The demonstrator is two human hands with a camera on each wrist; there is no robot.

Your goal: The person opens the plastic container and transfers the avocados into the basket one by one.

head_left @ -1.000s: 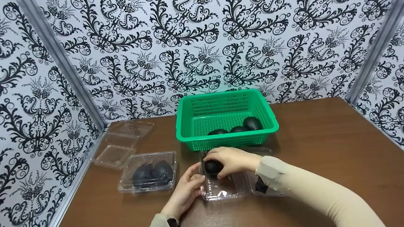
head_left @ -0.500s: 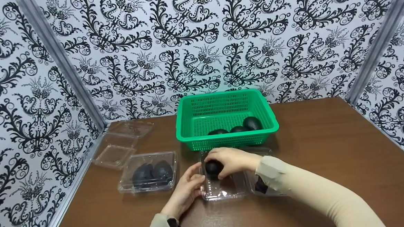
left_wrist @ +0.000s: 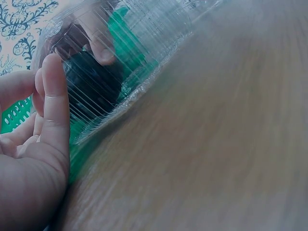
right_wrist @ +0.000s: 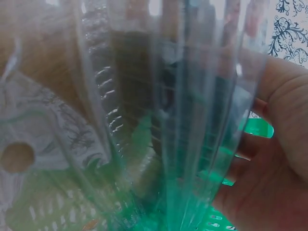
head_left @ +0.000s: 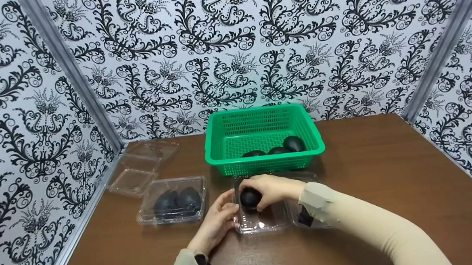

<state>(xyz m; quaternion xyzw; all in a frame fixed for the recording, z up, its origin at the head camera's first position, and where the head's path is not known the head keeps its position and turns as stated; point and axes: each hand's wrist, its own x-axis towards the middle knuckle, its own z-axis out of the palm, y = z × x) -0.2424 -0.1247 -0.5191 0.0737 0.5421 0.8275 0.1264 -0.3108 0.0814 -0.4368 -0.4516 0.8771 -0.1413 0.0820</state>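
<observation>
My right hand (head_left: 277,190) grips a dark avocado (head_left: 250,198) from above, inside the left half of an unlidded clear plastic clamshell box (head_left: 261,227). The box's other half (head_left: 315,222) lies folded out to the right, partly under the right forearm. At the box's left wall rests my left hand (head_left: 220,218), its thumb and fingers against the plastic. In the left wrist view, the avocado (left_wrist: 91,84) shows through the ribbed wall, just beyond the left thumb (left_wrist: 55,101). Blurred plastic fills most of the right wrist view, with the right hand (right_wrist: 274,159) behind it.
A green basket (head_left: 266,159) holding several avocados (head_left: 294,144) stands right behind the box. To the left is a closed clear box (head_left: 172,182) with avocados in it, and behind that lies an opened clear box (head_left: 132,180). Patterned walls enclose the wooden table (head_left: 366,154).
My right hand and the avocado have shifted very slightly toward the near side of the box. The left hand and the boxes stay in place.
</observation>
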